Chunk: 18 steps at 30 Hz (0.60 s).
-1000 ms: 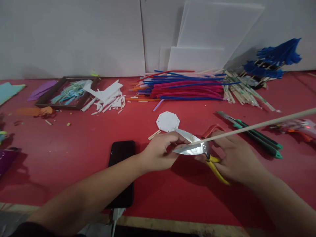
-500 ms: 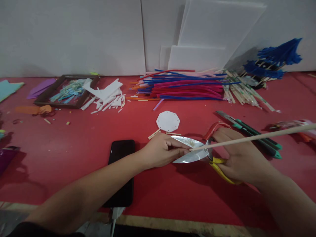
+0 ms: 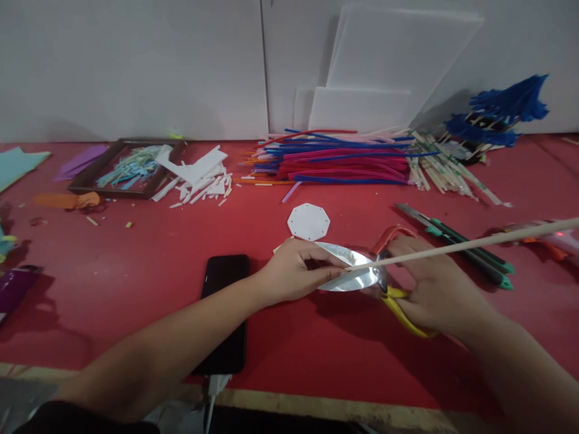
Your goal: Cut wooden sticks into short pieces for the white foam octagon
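Between its fingertips, my left hand [image 3: 296,271] pinches the near end of a long thin wooden stick [image 3: 461,246], which slants up to the right edge of view. My right hand [image 3: 434,283] is wrapped round the handles, one red and one yellow, of a pair of scissors [image 3: 350,280]. The scissor blades are spread, and the stick crosses between or over them near the pivot; which one I cannot tell. Just beyond my left hand lies a white octagonal piece [image 3: 309,222] with small holes along its edge.
A phone [image 3: 226,319] on a cable lies by my left forearm. Two utility knives [image 3: 470,256] are right of the scissors. Behind are pipe cleaners [image 3: 348,158], wrapped sticks [image 3: 446,166], white scraps [image 3: 201,175] and a brown frame [image 3: 113,193] on the red table [image 3: 136,265].
The scissor blades have closed slightly around the stick. The view has shifted a little, and both hands hold nearly the same place.
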Available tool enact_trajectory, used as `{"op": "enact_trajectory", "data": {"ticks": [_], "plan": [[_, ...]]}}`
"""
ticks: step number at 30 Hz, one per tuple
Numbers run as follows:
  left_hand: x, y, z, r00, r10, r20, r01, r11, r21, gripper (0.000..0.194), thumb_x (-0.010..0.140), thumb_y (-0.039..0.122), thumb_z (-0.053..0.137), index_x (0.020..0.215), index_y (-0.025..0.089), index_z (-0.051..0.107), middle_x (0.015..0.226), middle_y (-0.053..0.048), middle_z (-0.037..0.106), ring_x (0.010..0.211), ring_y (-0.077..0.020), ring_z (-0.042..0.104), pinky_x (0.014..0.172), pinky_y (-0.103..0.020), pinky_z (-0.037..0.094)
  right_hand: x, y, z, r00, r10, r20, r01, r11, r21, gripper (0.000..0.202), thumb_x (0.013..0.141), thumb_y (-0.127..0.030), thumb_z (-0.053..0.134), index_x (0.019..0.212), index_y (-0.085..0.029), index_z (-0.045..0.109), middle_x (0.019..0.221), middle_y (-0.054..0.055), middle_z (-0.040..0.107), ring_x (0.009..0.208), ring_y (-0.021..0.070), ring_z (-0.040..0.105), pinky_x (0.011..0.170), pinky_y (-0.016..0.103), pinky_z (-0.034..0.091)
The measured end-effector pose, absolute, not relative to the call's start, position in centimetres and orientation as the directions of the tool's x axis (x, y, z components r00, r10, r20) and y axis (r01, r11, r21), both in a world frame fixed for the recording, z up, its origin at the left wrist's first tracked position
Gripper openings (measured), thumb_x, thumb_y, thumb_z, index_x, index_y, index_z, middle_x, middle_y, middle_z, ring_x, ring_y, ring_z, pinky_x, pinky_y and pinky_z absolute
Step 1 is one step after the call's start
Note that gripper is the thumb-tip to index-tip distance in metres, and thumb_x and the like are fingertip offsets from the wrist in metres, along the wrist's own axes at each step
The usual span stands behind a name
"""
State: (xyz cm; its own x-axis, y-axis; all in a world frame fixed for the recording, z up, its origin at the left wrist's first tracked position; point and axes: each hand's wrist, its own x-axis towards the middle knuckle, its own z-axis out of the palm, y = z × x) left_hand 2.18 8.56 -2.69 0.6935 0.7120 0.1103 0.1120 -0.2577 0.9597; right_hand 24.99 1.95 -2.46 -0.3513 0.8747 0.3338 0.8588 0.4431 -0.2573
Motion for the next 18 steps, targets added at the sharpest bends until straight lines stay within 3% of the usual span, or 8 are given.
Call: {"op": "enact_trajectory", "data": {"ticks": [7,13,18], "plan": [[2.13,8.7,-2.74,0.718,0.692,0.075,0.096,-0.206,0.974,0.016,0.083,0.027,0.067,0.086,0.015,0.077,0.093,-0.011,0.078,0.089,-0.0198,0.073,0.081,-0.028,0.055,25.0,1.71,-2.83,-0.322,0.895,0.309,0.882,0.402,-0.244,0.019,0.084,-0.043,0.052,0.085,-0.026,0.044,0.08,0.008,0.059,0.074,0.0266,0.06,0.058,0.038,0.045],[2.39,8.49,-2.73,0.704,0.701,0.116,0.004,-0.167,0.986,0.015,0.083,0.027,0.067,0.083,0.015,0.075,0.087,-0.009,0.077,0.08,-0.0163,0.07,0.074,-0.025,0.053,24.99,1.35,-2.39,-0.298,0.908,0.294,0.891,0.375,-0.255,0.013,0.081,-0.037,0.051,0.08,-0.026,0.043,0.074,0.008,0.063,0.066,0.0256,0.062,0.056,0.038,0.049],[2.21,8.53,-2.27,0.792,0.605,-0.083,0.078,0.036,0.996,0.019,0.089,0.026,0.061,0.089,0.013,0.074,0.086,-0.007,0.075,0.082,-0.0157,0.068,0.075,-0.024,0.051,25.23,1.3,-2.74,-0.297,0.911,0.285,0.906,0.363,-0.217,0.011,0.076,-0.033,0.05,0.081,-0.024,0.047,0.078,0.011,0.065,0.067,0.0276,0.063,0.058,0.04,0.049]]}}
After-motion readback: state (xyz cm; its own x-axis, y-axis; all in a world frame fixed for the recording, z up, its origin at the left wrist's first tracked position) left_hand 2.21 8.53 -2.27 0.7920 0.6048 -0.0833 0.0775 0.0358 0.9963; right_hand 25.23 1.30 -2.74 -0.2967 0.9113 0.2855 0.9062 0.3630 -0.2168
